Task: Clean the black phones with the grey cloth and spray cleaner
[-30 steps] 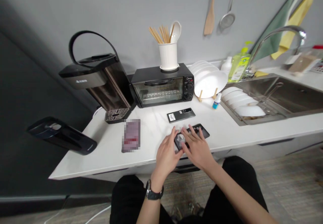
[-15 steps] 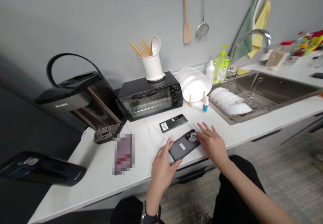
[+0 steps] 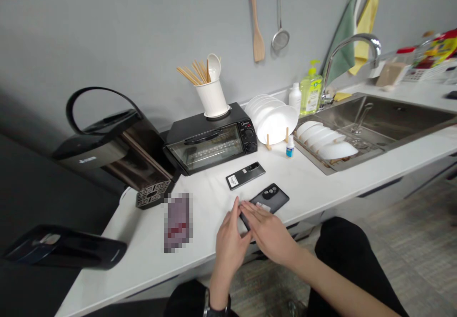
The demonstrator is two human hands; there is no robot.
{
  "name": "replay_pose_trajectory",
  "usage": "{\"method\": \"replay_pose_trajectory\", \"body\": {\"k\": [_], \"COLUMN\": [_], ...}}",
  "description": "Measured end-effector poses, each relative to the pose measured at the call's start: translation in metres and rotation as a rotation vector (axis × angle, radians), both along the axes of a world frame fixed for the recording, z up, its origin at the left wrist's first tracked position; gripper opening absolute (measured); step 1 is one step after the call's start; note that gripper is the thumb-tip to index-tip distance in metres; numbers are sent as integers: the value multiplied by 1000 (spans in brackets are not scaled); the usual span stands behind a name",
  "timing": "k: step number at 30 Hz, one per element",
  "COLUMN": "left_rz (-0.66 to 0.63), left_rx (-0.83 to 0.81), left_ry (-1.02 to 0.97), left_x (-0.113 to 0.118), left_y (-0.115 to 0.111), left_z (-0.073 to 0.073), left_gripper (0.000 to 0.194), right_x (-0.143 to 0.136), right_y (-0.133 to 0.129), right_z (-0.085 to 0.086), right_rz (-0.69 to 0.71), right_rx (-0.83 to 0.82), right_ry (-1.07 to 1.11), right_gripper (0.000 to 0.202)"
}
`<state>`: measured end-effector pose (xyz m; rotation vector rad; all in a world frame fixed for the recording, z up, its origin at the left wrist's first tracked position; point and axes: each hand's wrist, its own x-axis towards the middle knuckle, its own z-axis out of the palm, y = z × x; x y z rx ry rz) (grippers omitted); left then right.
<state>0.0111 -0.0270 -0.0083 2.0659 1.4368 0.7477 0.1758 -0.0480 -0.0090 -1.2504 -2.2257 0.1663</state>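
Observation:
A dark smartphone (image 3: 280,199) lies back up on the white counter, its round camera block facing up at the far right end. My left hand (image 3: 228,243) grips its near left end, thumb on one side and fingers on the other. My right hand (image 3: 269,233) presses down over the same end, fingers stretched and close together. At its edge shows a bit of crumpled whitish tissue (image 3: 263,207), mostly hidden under the fingers. Just behind lies a second dark phone (image 3: 246,175) with a white label. A small white-and-blue bottle (image 3: 290,147) stands farther back.
A black toaster oven (image 3: 214,145) carries a white utensil pot (image 3: 211,99). White plates (image 3: 276,122) stand in a rack beside the sink (image 3: 403,131), which holds bowls (image 3: 323,141). At left are a black drink machine (image 3: 107,150) and a blurred purple item (image 3: 177,222).
My right hand has slid left and nearer along the phone with the tissue, uncovering the camera block. My left hand stays at the left end. The view has shifted slightly.

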Motion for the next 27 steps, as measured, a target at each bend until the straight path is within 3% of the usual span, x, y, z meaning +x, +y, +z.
{"method": "replay_pose_trajectory", "body": {"k": [3,9,11,13,17,19,22,25,27], "left_rz": [-17,-16,-13,-17,20,34,2,-17,-20], "left_rx": [17,51,59,63,49,40,45,61,70], "left_ry": [0,36,38,39,63,69,57,55,50], "left_x": [2,5,5,5,5,5,5,5,5], "left_y": [0,1,1,1,-1,-1,-1,0,1], "left_z": [2,5,5,5,2,1,2,3,4], "left_gripper": [98,99,99,99,98,100,109,112,111], "right_x": [30,87,84,67,20,14,38,71,77], "right_y": [-3,27,36,37,19,13,20,34,34], "right_z": [-3,-19,-20,-18,-9,-7,-7,-10,-11], "right_rz": [19,-276,-374,-367,-109,-50,-72,-199,-238], "right_rx": [-14,42,41,45,60,56,72,118,130], "right_ry": [-20,-77,-77,-87,-98,-92,-117,-117,-101], "right_gripper": [60,47,44,43,46,45,40,43,47]}}
